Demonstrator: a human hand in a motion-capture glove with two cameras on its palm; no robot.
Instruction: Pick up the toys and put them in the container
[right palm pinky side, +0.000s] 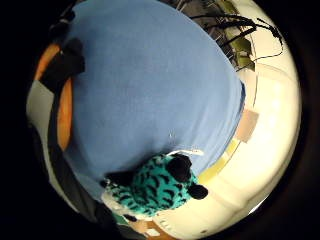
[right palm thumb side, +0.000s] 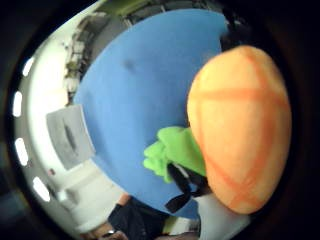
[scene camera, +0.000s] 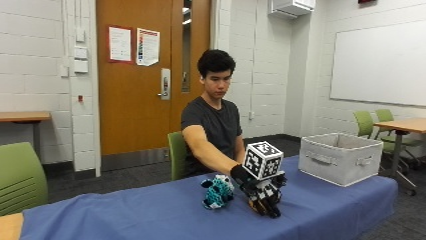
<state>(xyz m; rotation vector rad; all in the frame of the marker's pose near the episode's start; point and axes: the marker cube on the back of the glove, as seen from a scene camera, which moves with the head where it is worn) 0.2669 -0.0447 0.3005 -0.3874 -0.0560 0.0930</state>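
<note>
In the outside view my gloved right hand (scene camera: 265, 196) is down on the blue tablecloth (scene camera: 146, 215), fingers curled around an orange plush toy (scene camera: 256, 204) that mostly hides under it. The thumb side palm view is filled by that orange toy (right palm thumb side: 240, 125), with its green leafy part (right palm thumb side: 172, 150) over the blue cloth. A teal plush toy with black stripes (scene camera: 217, 191) sits on the cloth just beside the hand, toward the person's left in the picture; it also shows in the little finger side palm view as the teal toy (right palm pinky side: 150, 187). The pale fabric container (scene camera: 339, 157) stands at the table's right end.
The container (right palm thumb side: 70, 135) shows beyond the cloth's edge in the thumb side palm view. Green chairs (scene camera: 20, 175) stand at the left and behind the person. Another table (scene camera: 399, 125) with green chairs stands at the far right.
</note>
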